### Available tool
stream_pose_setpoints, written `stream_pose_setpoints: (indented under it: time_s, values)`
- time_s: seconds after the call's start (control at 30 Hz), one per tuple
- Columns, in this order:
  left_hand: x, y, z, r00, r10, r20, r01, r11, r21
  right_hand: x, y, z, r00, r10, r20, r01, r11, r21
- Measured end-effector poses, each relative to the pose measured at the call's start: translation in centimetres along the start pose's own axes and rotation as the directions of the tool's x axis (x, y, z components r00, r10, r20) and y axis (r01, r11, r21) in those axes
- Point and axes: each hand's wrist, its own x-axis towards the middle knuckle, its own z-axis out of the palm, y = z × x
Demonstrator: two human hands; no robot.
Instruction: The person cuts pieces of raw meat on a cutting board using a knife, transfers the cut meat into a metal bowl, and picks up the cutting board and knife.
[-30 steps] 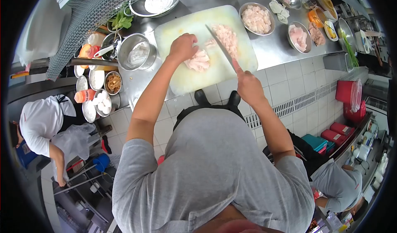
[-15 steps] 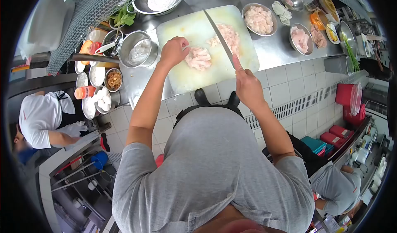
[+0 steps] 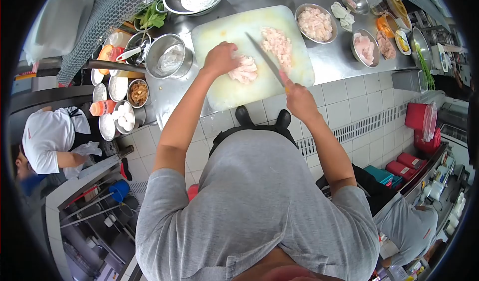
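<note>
Because the left heap (image 3: 244, 72) of meat looks raw and wet, expect it to be soft, slippery and light, sagging rather than holding a shape and apt to tear under a hard pinch. You have it on the board (image 3: 214, 34), to the left of the knife (image 3: 266, 55). Your left hand (image 3: 222, 60) is at the heap's upper left edge with its fingers curled; you cannot tell from this view whether they are clamped on a piece. Your surest hold would be bent fingertips pressing down from above, clear of the blade. Your right hand (image 3: 299, 100) is closed around the knife's handle, the one safe place to grip it; the stiff blade slants between the left heap and the right heap (image 3: 277, 46) of smaller pieces.

On the worktop (image 3: 329, 62) to your right, a bowl (image 3: 319, 42) holds more pale pieces, and a smaller bowl (image 3: 355, 56) beyond it holds larger chunks. To the board's left, a pot (image 3: 188, 61) contains something whitish, too unclear to name. Farther left, one dish (image 3: 137, 106) holds brown pieces and another (image 3: 123, 132) white, egg-like things.
</note>
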Motion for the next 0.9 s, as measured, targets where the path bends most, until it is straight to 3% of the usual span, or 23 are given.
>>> stream_pose_setpoints:
  time_s: [0.13,0.23,0.33,0.43,0.57,0.67,0.77,0.9]
  values:
    - [2.5,1.0,0.8,0.979,-0.017,0.201,-0.023,0.981,0.193,0.6,-0.4,-0.4,0.996,0.073,-0.045,-0.072,0.997,0.031]
    - [2.8,1.2,1.3,0.979,0.013,0.202,-0.048,0.984,0.172,0.1,-1.0,-0.7,0.999,0.035,-0.026,-0.030,0.987,0.158]
    - [3.7,0.9,1.1,0.966,0.022,0.256,-0.040,0.997,0.068,-0.4,-1.1,-1.2,0.999,0.024,0.031,-0.031,0.973,0.228]
    - [4.5,1.2,0.2,0.982,0.087,0.166,-0.071,0.992,-0.104,-0.6,-0.2,-1.2,1.000,0.023,0.020,-0.027,0.970,0.241]
    - [6.4,3.5,-1.5,0.985,0.038,0.170,0.044,0.888,-0.457,-0.1,1.0,-1.3,0.994,0.106,0.015,-0.106,0.974,0.200]
    - [7.3,3.6,0.1,0.996,0.028,0.084,0.012,0.897,-0.442,0.5,0.9,-1.2,0.993,0.120,-0.002,-0.118,0.977,0.178]
    - [6.9,2.8,1.2,0.992,-0.013,0.123,0.026,0.994,-0.105,0.7,0.7,-0.7,0.989,0.145,-0.033,-0.138,0.977,0.162]
    - [5.7,1.2,2.1,1.000,0.005,0.008,-0.004,0.996,-0.092,0.5,0.5,-0.7,0.989,0.147,-0.007,-0.143,0.970,0.198]
